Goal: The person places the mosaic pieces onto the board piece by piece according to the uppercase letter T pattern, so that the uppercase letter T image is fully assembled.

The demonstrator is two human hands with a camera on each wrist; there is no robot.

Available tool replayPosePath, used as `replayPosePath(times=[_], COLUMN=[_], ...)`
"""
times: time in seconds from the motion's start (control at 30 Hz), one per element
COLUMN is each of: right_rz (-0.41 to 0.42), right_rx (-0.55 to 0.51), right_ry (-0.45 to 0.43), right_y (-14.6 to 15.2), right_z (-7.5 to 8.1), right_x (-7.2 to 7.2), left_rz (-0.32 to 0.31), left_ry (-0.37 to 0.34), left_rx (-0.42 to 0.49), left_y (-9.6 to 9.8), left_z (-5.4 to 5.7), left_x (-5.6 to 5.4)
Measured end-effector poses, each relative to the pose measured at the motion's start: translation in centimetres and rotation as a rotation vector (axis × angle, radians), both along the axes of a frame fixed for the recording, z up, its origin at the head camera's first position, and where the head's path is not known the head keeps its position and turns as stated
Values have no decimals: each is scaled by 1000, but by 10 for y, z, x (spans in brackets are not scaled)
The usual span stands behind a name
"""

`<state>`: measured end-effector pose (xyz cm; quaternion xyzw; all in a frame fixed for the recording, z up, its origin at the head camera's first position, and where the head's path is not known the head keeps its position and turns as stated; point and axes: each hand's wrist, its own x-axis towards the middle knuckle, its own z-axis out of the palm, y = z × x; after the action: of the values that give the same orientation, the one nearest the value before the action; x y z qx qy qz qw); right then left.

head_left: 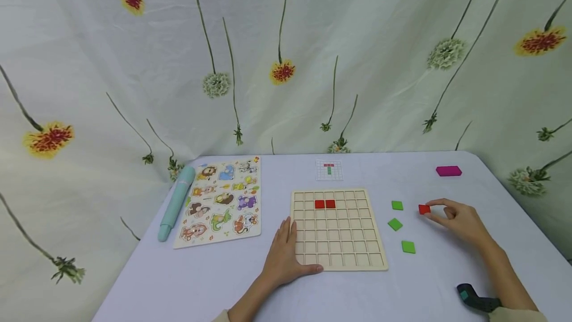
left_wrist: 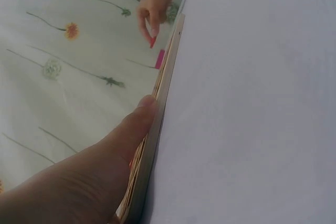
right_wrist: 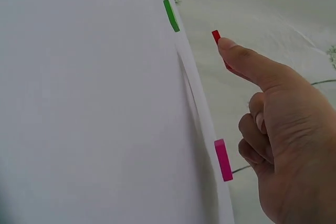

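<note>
A wooden grid board (head_left: 337, 247) lies on the white table, with two red square tiles (head_left: 324, 204) side by side in one of its upper rows. My left hand (head_left: 284, 257) rests at the board's lower left corner, fingers straight along the left edge and thumb on the near edge. To the right of the board, my right hand (head_left: 462, 220) pinches a red square tile (head_left: 423, 209) between thumb and index finger. In the right wrist view this tile (right_wrist: 216, 36) is held up off the table. Three green square tiles (head_left: 408, 247) lie between the board and my right hand.
Behind the board lies a small pattern card (head_left: 329, 170) showing a red and green T shape. A magenta block (head_left: 449, 171) is at the back right. On the left are an animal picture board (head_left: 221, 202) and a light teal tube (head_left: 177, 203). A flowered cloth (head_left: 286, 108) hangs behind.
</note>
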<state>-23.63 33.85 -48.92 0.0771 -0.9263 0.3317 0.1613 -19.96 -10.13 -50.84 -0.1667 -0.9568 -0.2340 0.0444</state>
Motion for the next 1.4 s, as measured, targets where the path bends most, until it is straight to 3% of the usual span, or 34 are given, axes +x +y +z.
replayPosePath(times=[0.3, 0.67, 0.83, 1.1, 1.4], right_rz=[41, 185, 220, 230, 218], right_rx=[2, 35, 36, 49, 63], right_ry=[26, -42, -24, -44, -79], right_y=[-46, -118, -144, -169, -176], right_z=[6, 9, 6, -5, -5], right_x=[-19, -45, -53, -65, -66], left_rz=[3, 7, 10, 16, 16], left_ry=[-2, -5, -12, -7, -16], left_rx=[8, -5, 1, 0, 5], left_y=[0, 0, 0, 0, 0], left_z=[0, 2, 2, 1, 1], left_x=[0, 1, 2, 1, 1])
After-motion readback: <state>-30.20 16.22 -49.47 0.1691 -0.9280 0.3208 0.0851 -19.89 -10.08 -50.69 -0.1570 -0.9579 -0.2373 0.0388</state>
